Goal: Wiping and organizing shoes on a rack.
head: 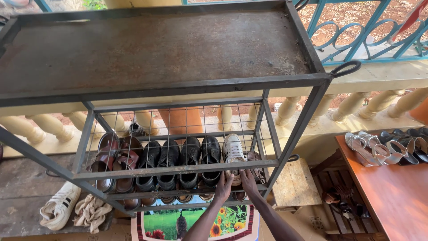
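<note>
Both hands reach under the front rail of a grey metal shoe rack (178, 85): the left hand (223, 187) and right hand (248, 182), fingers loosely curled, close on the toe of a white sneaker (233, 154) on the wire shelf, right of the black shoes (180, 160). A loose two-handed hold could let the sneaker slip through the bars or catch on the rail, and it may nudge the neighbouring black shoe out of line.

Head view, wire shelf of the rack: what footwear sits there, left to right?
Brown sandals → first black shoe pair → second black shoe pair → white sneaker, with the left hand and right hand at its toe end.
</note>
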